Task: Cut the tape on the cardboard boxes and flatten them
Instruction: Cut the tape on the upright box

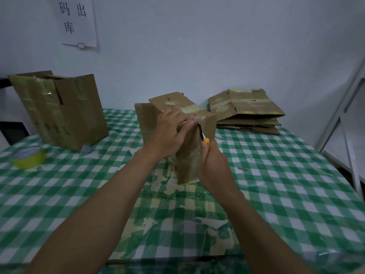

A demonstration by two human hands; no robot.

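Left grip [169, 133] curled over the top edge of the cardboard box [187, 155] mid-tabletop [276, 175], right grip [214, 167] clenched on a yellow-handled knife [204, 137], blade at the taped corner.

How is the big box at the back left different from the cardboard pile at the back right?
The big box stands upright as a box; the cardboard pile lies flattened. The big box is one piece; the cardboard pile has several stacked sheets. Both are brown, taped and on the checked table.
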